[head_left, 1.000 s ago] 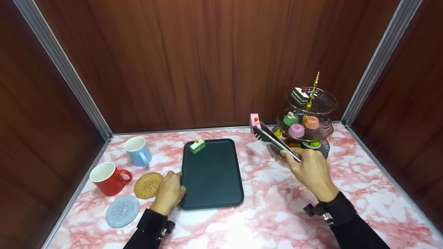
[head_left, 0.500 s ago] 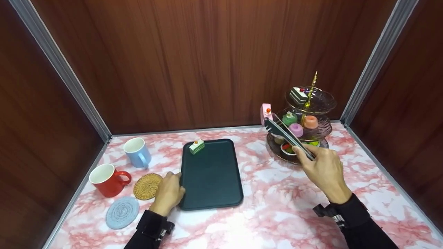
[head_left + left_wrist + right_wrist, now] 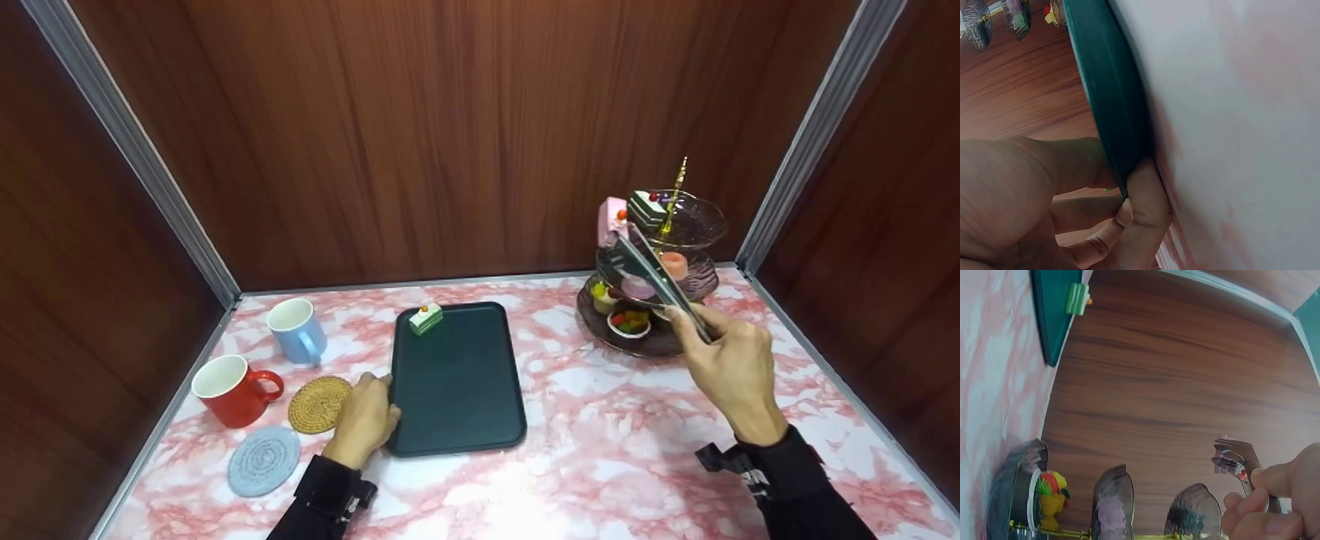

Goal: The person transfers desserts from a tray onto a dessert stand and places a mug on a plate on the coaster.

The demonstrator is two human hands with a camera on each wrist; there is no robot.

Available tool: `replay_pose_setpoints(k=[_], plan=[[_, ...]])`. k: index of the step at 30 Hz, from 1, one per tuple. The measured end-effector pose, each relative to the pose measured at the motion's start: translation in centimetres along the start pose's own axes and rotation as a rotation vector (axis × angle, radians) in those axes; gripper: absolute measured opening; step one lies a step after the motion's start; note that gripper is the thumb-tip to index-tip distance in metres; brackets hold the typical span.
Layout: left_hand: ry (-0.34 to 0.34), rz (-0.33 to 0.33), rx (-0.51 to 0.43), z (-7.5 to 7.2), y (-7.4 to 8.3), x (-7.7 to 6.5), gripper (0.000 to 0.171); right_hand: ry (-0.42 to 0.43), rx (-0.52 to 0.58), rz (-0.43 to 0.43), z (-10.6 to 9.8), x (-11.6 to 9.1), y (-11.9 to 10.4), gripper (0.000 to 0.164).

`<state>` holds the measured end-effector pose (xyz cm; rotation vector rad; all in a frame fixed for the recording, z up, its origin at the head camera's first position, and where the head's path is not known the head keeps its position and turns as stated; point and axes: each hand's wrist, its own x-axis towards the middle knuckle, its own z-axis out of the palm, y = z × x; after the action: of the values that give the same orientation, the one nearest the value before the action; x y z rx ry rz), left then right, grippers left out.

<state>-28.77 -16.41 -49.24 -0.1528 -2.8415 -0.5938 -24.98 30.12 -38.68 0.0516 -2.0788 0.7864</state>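
Note:
My right hand (image 3: pixel 731 367) grips metal tongs (image 3: pixel 664 285), whose tips hold a pink cake slice (image 3: pixel 612 214) with an orange ball on top. The slice is raised at the left edge of a three-tier glass stand (image 3: pixel 703 229), level with its top tier. On that tier sits a dark green layered cake slice (image 3: pixel 646 208) with a red cherry. My left hand (image 3: pixel 365 416) pinches the left rim of a dark green tray (image 3: pixel 461 382); in the left wrist view, fingers (image 3: pixel 1148 197) reach under the tray. A light green cake slice (image 3: pixel 426 321) lies in its far left corner.
Left of the tray stand a blue mug (image 3: pixel 298 330) and a red mug (image 3: pixel 236 391). Near them lie a woven tan coaster (image 3: pixel 319 405) and a grey-blue coaster (image 3: pixel 264 461). Lower tiers carry an orange dessert (image 3: pixel 674 265) and a fruit tart (image 3: pixel 628 323). Wooden panels enclose the table.
My right hand has moved right with the tongs, and the pink cake slice has risen rightward to the stand's top tier. My left hand and the tray have stayed in place.

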Motion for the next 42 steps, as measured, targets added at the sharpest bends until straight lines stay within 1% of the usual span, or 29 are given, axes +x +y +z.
replay_pose_setpoints(k=[5, 9, 15, 19, 22, 28, 31, 34, 38, 42], plan=[[0.001, -0.008, -0.002, 0.1, 0.0, 0.1, 0.054, 0.042, -0.001, 0.018, -0.8, -0.1, 0.6, 0.027], [0.002, -0.008, -0.002, 0.0, 0.1, 0.0, 0.053, 0.061, -0.009, 0.02, -1.4, -0.1, 1.0, 0.026], [0.005, -0.003, -0.001, 0.0, 0.2, 0.0, 0.053, 0.098, -0.034, 0.048, -2.1, -0.1, 1.4, 0.022], [0.019, 0.016, 0.009, 0.0, 0.1, 0.0, 0.054, 0.104, -0.035, 0.053, -2.5, -0.2, 1.8, 0.019], [0.02, 0.032, 0.013, 0.1, 0.1, 0.0, 0.054, 0.112, -0.039, 0.056, -2.9, -0.3, 2.1, 0.02], [0.006, 0.015, 0.005, 0.1, 0.0, 0.0, 0.054, 0.138, -0.051, 0.073, -3.8, -0.1, 2.9, 0.021], [0.007, 0.011, 0.001, 0.0, 0.0, 0.1, 0.053, 0.155, -0.062, 0.093, -4.2, 0.1, 3.2, 0.022], [0.004, 0.009, -0.003, 0.1, 0.0, 0.1, 0.052, 0.167, -0.084, 0.132, -4.4, 0.4, 3.5, 0.023], [-0.006, -0.001, -0.004, 0.1, 0.0, 0.0, 0.054, 0.159, -0.11, 0.175, -4.5, 0.8, 3.7, 0.019], [-0.007, 0.003, 0.0, 0.1, 0.0, 0.0, 0.054, 0.142, -0.138, 0.216, -4.7, 1.4, 3.9, 0.016]])
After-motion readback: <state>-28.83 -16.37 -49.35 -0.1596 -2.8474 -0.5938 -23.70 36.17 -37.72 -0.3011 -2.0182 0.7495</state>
